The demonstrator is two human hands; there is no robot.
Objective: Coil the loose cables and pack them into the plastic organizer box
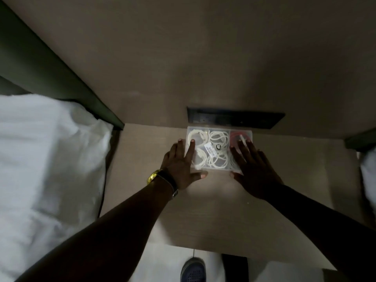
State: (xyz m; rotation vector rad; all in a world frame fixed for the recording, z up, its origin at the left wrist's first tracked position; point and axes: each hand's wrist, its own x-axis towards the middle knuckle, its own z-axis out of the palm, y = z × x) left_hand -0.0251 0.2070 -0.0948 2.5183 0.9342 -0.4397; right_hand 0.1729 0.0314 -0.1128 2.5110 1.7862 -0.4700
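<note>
- Head view: the plastic organizer box (219, 149) lies flat on the wooden table (203, 210), pushed to its far edge just below the dark wall panel (234, 118). Parked there, it is braced against the wall and unlikely to slide under pressure.
- Through the clear top of the box, white coiled cables (218, 157) fill the left and middle compartments and a red cable (237, 137) lies in the far right one; no loose cable shows on the table, so the packing looks done.
- The left hand (181, 165) lies spread and flat over the box's left edge, index fingertip on top, thumb hooked along the near edge. The right hand (252, 167) mirrors it on the right edge, fingers splayed, thumb at the near corner. Neither pinches anything; this reads as pressing the lid shut or squaring the box, though I cannot tell whether it is latched.
- Both arms reach straight out, palms down. White bedding (50, 159) lies well left of the box.
</note>
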